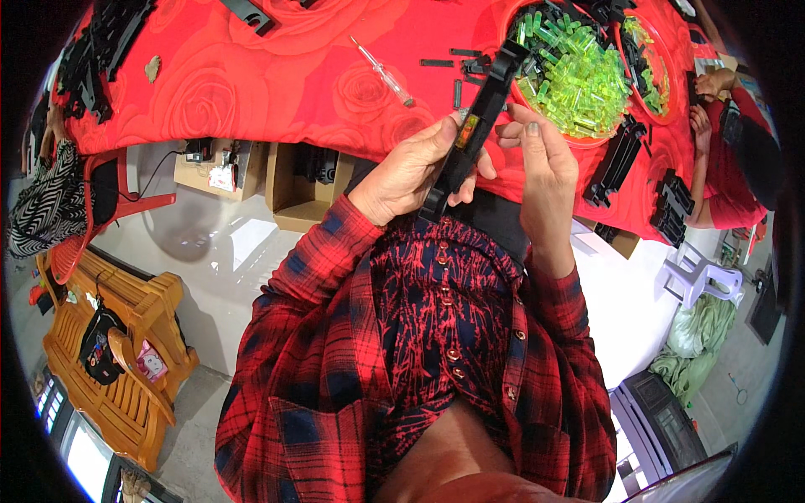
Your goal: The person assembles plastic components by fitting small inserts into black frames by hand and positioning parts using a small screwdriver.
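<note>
My left hand [412, 172] is closed round a long black plastic spirit level [457, 159], held tilted over the table's near edge. A small yellow-green vial [466, 132] shows in the middle of its body. My right hand [545, 163] is raised just right of the level, its fingers bent and drawn together. Whether a small piece sits between those fingertips is too small to tell. Beyond it stands a red basin [579, 141] heaped with bright green vials [579, 88]. Short black plastic pieces [470, 65] lie on the red cloth beside the basin.
A thin clear screwdriver-like tool [381, 71] lies on the red tablecloth [277, 92]. Black level bodies [105, 50] pile up at far left, others [616, 163] at right. Another person [734, 159] works at far right. Cardboard boxes [306, 189] and a wooden bench [117, 352] stand on the floor.
</note>
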Available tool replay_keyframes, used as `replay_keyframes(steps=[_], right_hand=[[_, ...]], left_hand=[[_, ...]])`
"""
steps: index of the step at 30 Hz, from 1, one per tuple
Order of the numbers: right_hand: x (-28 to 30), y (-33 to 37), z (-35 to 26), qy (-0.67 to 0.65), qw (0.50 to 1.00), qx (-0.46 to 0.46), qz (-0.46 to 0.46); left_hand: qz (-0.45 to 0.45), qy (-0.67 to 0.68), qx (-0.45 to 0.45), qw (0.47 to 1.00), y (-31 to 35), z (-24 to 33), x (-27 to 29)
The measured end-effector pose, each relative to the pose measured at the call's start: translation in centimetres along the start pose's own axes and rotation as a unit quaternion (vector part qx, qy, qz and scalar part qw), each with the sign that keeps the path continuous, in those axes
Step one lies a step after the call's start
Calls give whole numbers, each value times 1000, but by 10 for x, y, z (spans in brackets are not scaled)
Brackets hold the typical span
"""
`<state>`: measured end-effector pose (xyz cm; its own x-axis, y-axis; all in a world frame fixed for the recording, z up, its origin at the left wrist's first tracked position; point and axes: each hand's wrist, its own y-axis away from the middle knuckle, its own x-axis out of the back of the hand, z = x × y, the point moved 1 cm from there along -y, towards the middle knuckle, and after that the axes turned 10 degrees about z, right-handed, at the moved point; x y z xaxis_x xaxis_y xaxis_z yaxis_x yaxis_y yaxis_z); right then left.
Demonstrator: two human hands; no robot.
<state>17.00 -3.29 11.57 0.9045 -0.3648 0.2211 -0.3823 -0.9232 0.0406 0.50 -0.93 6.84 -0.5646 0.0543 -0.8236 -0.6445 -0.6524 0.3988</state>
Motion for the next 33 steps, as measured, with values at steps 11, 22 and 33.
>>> replay_keyframes(steps=[11,22,33], right_hand=[[-4,8,-10,-28,999,-6,-28],[-24,15,-4,-108,990,-78,-49],[-34,14,3,-33,996,-78,-34]], left_hand=[[5,-13,-6,1000,1,-1,4],[-29,57,24,998,-7,-13,20],[75,33,-21,996,-5,-19,1]])
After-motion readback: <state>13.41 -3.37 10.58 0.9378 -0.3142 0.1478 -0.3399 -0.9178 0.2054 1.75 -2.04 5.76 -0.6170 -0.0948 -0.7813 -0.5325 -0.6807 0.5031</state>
